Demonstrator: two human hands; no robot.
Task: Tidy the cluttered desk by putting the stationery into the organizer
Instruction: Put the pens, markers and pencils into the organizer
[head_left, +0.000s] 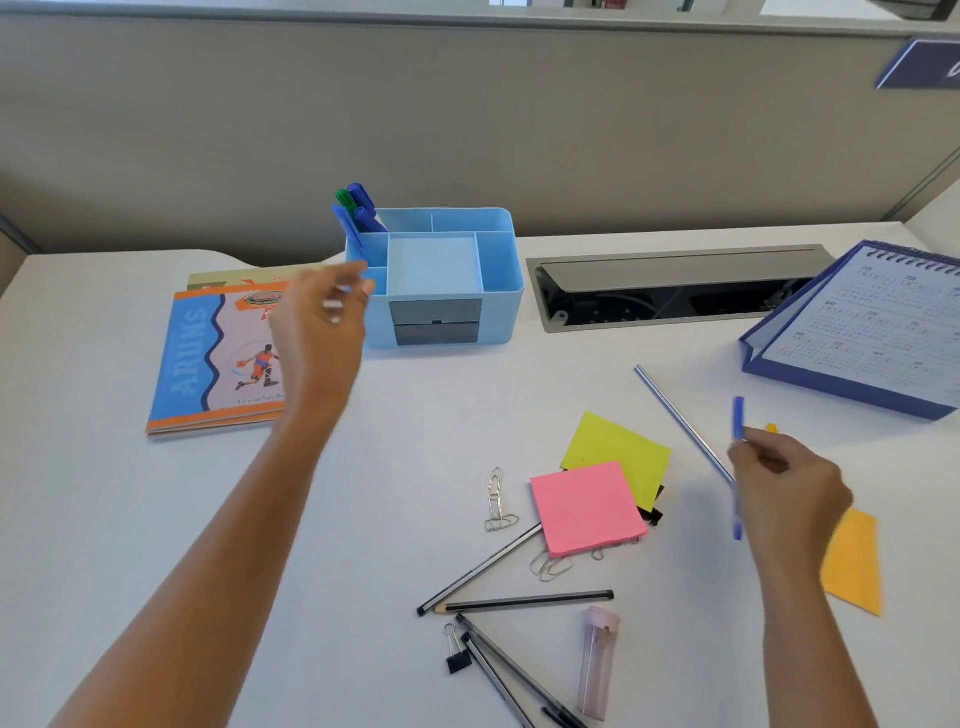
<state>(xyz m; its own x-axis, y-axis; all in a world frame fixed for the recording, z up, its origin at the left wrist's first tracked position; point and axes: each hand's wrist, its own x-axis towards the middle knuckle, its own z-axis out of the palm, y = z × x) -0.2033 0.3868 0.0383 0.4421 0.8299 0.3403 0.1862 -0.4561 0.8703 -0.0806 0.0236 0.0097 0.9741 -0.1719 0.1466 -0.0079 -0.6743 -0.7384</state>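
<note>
Blue pen (737, 415) pinched in curled fingers of the right hand (789, 488).
The left hand (322, 317) is blurred beside the organizer (501, 312); its grip cannot be told.

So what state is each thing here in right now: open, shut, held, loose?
organizer: upright, both front drawers shut
markers: standing in its back left compartment
blue pen: pinched by the right hand
left hand: beside the organizer, too blurred to read its grip
cable hatch: lid open
desk calendar: propped up
binder clip: loose on the desk
pink notes: lying flat
</note>
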